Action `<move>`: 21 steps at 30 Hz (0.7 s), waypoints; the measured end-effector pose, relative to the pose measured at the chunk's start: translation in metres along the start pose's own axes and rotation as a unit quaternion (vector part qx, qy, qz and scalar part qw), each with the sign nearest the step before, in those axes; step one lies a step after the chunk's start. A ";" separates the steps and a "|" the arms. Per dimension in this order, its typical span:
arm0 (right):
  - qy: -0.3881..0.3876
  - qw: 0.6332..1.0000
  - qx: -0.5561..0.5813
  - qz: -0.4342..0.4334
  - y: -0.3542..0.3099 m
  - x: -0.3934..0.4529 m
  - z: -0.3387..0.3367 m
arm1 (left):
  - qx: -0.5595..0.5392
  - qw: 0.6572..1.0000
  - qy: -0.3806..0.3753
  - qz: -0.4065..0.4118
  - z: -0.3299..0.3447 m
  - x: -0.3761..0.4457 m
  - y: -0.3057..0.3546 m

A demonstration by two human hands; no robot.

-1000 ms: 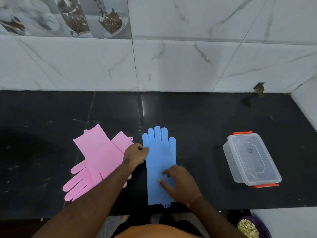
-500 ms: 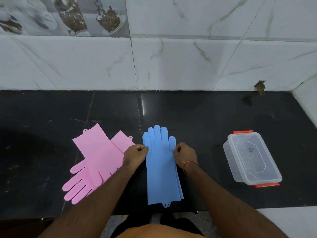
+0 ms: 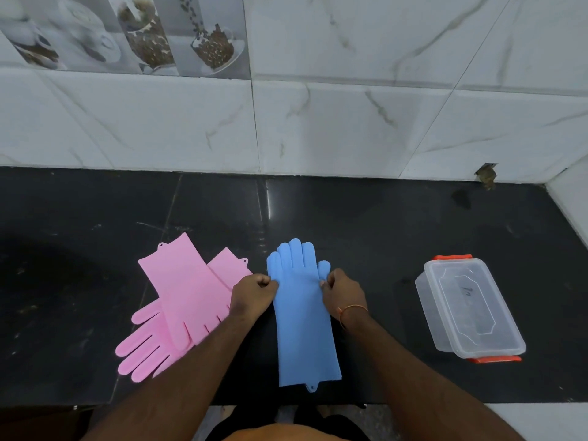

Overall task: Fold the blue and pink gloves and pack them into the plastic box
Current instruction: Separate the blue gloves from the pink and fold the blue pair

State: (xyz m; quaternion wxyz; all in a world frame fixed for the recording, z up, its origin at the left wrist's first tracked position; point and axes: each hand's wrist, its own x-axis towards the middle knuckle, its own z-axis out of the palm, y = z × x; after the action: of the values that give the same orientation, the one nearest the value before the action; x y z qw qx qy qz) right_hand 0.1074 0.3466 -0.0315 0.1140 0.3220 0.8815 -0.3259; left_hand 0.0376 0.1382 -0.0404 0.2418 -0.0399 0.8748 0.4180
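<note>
The blue gloves [image 3: 302, 313] lie stacked flat on the black counter, fingers pointing to the wall, cuffs toward me. My left hand [image 3: 253, 294] pinches their left edge near the palm. My right hand [image 3: 342, 292] pinches the right edge by the thumb. Two pink gloves [image 3: 184, 303] lie overlapped to the left, fingers pointing toward me and to the left. The clear plastic box [image 3: 471, 310], with its lid on and orange clips at both ends, stands at the right.
The black counter [image 3: 381, 233] runs to a white tiled wall at the back and on the right. Its front edge lies just below the blue cuffs. A damaged spot in the wall [image 3: 486, 176] sits at the back right.
My right hand left the lower part of the blue gloves and moved up to pinch their right edge. My left hand stayed at the left edge.
</note>
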 end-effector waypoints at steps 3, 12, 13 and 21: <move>-0.009 1.000 -0.012 -0.003 -0.002 0.001 -0.003 | 0.017 1.000 0.009 0.006 0.001 -0.001 0.000; -0.036 0.998 -0.041 0.007 -0.002 0.001 -0.008 | 0.030 0.999 0.029 0.009 0.001 -0.001 -0.004; -0.039 0.998 -0.044 0.004 -0.001 0.000 -0.008 | 0.034 0.999 0.033 0.014 0.001 -0.002 -0.004; -0.075 0.995 0.053 0.035 0.035 -0.028 -0.010 | 0.133 0.990 -0.052 0.006 -0.005 -0.023 -0.023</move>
State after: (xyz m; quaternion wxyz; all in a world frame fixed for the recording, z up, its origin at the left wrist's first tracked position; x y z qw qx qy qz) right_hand 0.1511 0.3590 -0.0301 0.1734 0.3333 0.8400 -0.3915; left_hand 0.0624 0.1164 -0.0435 0.2876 0.0194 0.9092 0.3005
